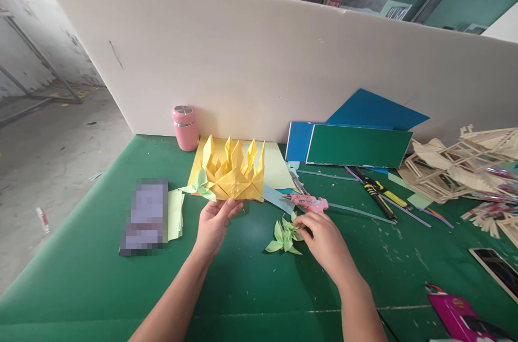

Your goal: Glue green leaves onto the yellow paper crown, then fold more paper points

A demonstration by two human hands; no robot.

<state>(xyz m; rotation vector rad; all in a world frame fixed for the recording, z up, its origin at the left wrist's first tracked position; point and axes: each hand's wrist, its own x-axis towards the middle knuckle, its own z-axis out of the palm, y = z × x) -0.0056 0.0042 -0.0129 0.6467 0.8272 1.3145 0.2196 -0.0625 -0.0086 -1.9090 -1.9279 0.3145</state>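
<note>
My left hand [214, 223] holds up a yellow folded-paper flower [233, 169] from below, its fingers closed on the base. A light green paper leaf [199, 184] sticks out at the flower's left side. My right hand [324, 239] rests low on the green table, fingers pinched on a cluster of light green folded paper leaves [284, 235]. Just beyond that hand lies a pink glue gun [309, 202].
A pink cup [184, 127] stands by the white partition [251, 61]. Yellow paper sheets [275, 166], blue and green boards [358, 143], a yellow-black cutter [378, 193], wooden stick models [457, 164], a blurred flat object [146, 215], a phone [496, 269] and a magenta object [461, 317] lie around.
</note>
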